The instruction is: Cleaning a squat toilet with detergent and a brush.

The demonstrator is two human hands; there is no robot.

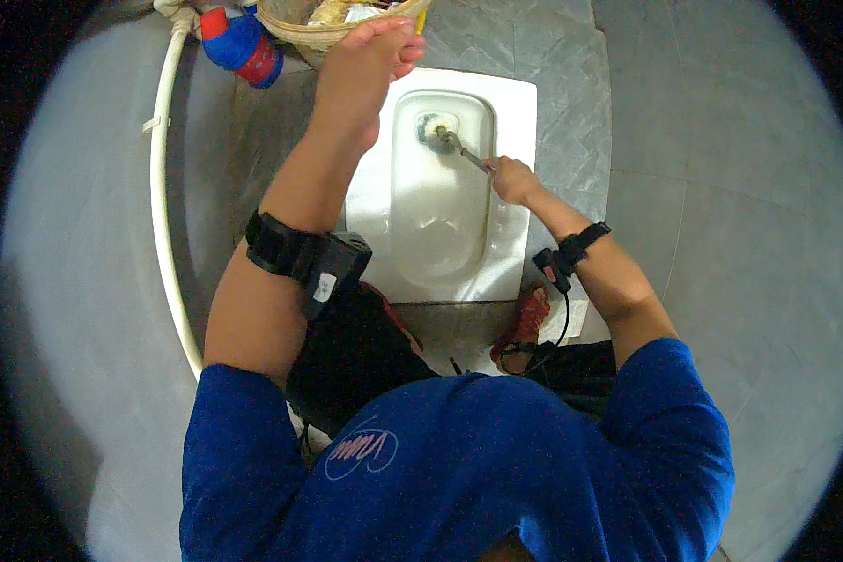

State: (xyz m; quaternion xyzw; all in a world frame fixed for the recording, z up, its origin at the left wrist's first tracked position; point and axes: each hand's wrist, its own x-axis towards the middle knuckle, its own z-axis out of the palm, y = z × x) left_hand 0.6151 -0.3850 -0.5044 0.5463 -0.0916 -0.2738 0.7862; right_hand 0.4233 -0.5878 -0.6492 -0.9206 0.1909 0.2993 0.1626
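A white ceramic squat toilet pan [439, 225] lies in the floor before me. My right hand [513, 180] is closed around the handle of a toilet brush [472, 157], over the pan's right side. The brush slopes down to the left, its head at the drain end of the bowl, where whitish and bluish-green matter shows. My left hand [379, 53] is raised beyond the pan's far left corner, near a woven basket. Its fingers are curled and partly hidden; I cannot tell whether it holds anything.
The woven basket [309, 35] with mixed items stands at the far edge. Left of it is a blue bottle [242, 46] with a red cap. A white pipe [159, 175] runs along the left side. My feet in reddish footwear flank the pan's near edge on grey tiles.
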